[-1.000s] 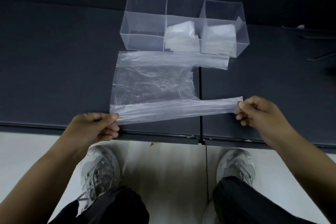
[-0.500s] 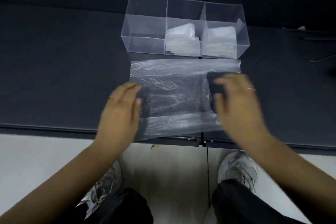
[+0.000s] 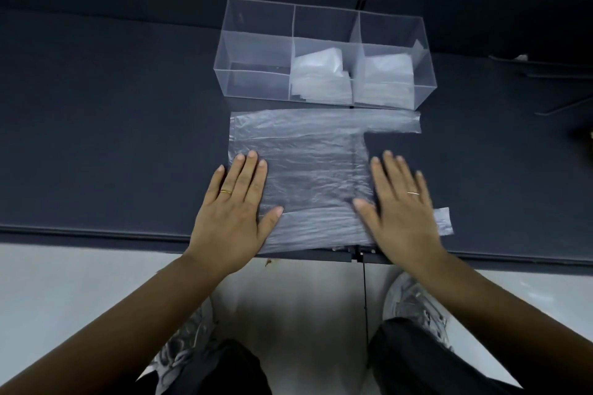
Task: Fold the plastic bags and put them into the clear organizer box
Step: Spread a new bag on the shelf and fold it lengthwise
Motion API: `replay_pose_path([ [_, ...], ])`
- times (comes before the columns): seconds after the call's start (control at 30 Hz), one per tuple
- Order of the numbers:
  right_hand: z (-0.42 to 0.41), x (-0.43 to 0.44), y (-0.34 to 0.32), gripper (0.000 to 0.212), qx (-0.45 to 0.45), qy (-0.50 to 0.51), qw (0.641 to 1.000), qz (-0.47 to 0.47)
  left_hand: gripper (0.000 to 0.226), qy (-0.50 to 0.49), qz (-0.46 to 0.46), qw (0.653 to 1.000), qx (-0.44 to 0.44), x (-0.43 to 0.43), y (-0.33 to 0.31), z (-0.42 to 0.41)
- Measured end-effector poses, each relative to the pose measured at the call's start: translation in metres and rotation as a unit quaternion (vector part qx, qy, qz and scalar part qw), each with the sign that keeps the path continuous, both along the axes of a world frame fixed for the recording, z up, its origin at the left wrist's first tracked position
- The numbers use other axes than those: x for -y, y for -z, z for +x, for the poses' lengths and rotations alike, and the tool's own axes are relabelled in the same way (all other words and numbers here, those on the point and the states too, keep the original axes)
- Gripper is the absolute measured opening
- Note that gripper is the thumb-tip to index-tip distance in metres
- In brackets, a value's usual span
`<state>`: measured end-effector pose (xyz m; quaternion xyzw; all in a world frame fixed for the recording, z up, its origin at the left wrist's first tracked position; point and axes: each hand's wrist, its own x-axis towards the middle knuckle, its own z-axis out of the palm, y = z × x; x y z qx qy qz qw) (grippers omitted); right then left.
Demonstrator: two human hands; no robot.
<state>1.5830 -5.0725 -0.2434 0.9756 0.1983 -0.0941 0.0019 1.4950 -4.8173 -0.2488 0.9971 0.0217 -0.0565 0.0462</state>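
Observation:
A clear plastic bag (image 3: 313, 176) lies spread flat on the dark table (image 3: 106, 138), its two handle strips pointing right. My left hand (image 3: 236, 212) rests palm down on the bag's left edge, fingers spread. Over on the bag's right side, my right hand (image 3: 401, 208) also lies flat, covering part of the near handle strip. Just beyond the bag stands the clear organizer box (image 3: 324, 54) with three compartments. Folded bags (image 3: 321, 77) fill the middle compartment and more folded bags (image 3: 386, 80) the right one. The left compartment holds nothing.
The table's front edge (image 3: 96, 231) runs just under my wrists, with pale floor and my shoes below. A seam between two table panels runs under the bag's right side. Thin dark objects lie at the far right of the table.
Both hands let go of the near handle strip they were stretching, laid it down and now press flat on the bag, sliding outward toward its sides.

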Motion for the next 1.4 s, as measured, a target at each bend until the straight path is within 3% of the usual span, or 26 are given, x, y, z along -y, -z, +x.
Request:
replay_pose_path([
  [0.13,0.006,0.003,-0.017,0.09,0.017,0.061,0.998,0.024,0.078,0.008,-0.03,0.999,0.014,-0.005,-0.004,0.004],
  [0.27,0.025,-0.07,-0.031,0.075,0.015,-0.073,0.988,0.132,0.078,-0.005,-0.07,0.996,0.059,-0.02,-0.013,0.037],
  [0.37,0.042,-0.116,-0.023,0.063,-0.013,-0.177,0.976,0.122,0.079,0.024,-0.051,0.997,0.043,-0.032,-0.012,0.061],
  [0.43,0.055,-0.118,-0.01,0.062,-0.016,-0.184,0.979,0.087,0.079,0.036,-0.029,0.999,0.019,-0.037,-0.005,0.066],
  [0.63,0.079,-0.031,0.009,0.075,0.026,-0.047,0.997,0.056,0.083,0.035,-0.008,0.999,0.006,-0.045,0.005,0.064],
  [0.77,0.088,0.021,0.005,0.072,0.032,0.068,0.997,0.034,0.083,0.026,0.004,0.999,-0.022,-0.042,-0.006,0.057],
  [0.9,0.07,0.026,-0.009,0.066,0.071,0.11,0.988,0.079,0.076,0.127,-0.023,0.99,0.055,-0.034,-0.018,0.01],
  [0.97,0.043,0.007,-0.021,0.064,0.084,0.04,0.983,0.161,0.082,0.185,-0.038,0.981,0.041,-0.03,-0.016,-0.02],
  [1.03,0.002,-0.019,-0.029,0.07,0.019,-0.081,0.971,0.223,0.078,0.224,-0.02,0.974,0.019,-0.03,-0.013,-0.041],
  [1.13,-0.051,-0.053,-0.025,0.082,-0.055,-0.259,0.944,0.199,0.045,0.23,-0.045,0.968,0.087,-0.027,-0.012,-0.056],
  [1.2,-0.065,-0.063,-0.02,0.082,-0.057,-0.297,0.937,0.177,0.034,0.222,-0.107,0.96,0.132,-0.021,-0.017,-0.06],
  [1.3,-0.067,-0.063,-0.019,0.056,-0.041,-0.267,0.936,0.224,0.028,0.221,-0.16,0.95,0.153,-0.011,-0.031,-0.06],
  [1.4,-0.059,-0.049,-0.026,0.014,-0.003,-0.229,0.925,0.303,0.039,0.163,-0.229,0.955,0.099,-0.012,-0.052,-0.051],
])
